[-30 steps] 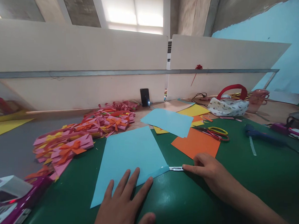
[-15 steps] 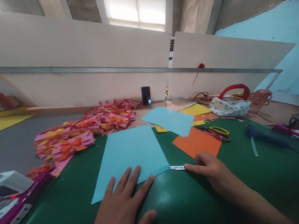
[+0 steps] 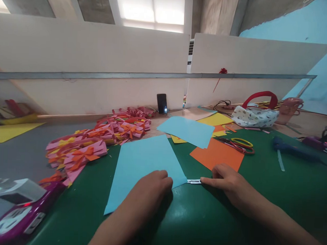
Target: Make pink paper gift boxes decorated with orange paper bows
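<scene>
A light blue paper sheet [image 3: 144,157] lies on the green mat, with a narrow fold along its front right edge. My left hand [image 3: 157,183] is closed at that front edge, its fingers curled down against the paper; the fingertips are partly hidden. A slim silver strip-like tool [image 3: 194,181] lies flat, its left end meeting the fold's right corner. My right hand [image 3: 226,180] is curled with the index finger and thumb on the tool's right end. Whether the tool runs under the paper is hidden.
Behind lie more blue sheets [image 3: 188,130], an orange sheet [image 3: 218,154] and scissors [image 3: 239,144]. Pink and orange paper pieces [image 3: 88,152] are heaped left. A purple power strip [image 3: 21,214] is at front left, a dark blue glue gun [image 3: 291,148] at right, a phone [image 3: 161,103] behind.
My left hand has gone from spread fingers near the front edge to curled fingers farther forward on the fold. My right hand and the silver tool stay nearly in place.
</scene>
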`<action>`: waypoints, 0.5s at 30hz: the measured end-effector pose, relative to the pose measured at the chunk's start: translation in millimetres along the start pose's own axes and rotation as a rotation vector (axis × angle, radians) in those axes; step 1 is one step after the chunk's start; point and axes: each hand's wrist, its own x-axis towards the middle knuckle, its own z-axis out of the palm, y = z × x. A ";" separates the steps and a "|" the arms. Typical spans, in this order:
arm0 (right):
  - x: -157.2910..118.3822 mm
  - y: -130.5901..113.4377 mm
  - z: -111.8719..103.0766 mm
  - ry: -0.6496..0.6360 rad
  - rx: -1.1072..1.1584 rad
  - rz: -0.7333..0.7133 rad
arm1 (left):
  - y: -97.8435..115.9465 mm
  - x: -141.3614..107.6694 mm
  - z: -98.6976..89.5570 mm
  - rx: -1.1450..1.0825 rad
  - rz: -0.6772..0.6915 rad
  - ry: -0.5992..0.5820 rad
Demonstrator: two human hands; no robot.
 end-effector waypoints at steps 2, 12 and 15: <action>0.4 -0.1 -0.5 0.000 -0.004 -0.007 | -10.5 10.0 0.7 -0.076 0.099 0.024; -0.1 2.5 1.5 0.027 0.007 -0.046 | -25.4 16.2 17.5 -0.186 0.197 0.135; -3.0 0.6 0.3 0.040 0.021 0.000 | -24.3 16.1 17.4 -0.184 0.187 0.128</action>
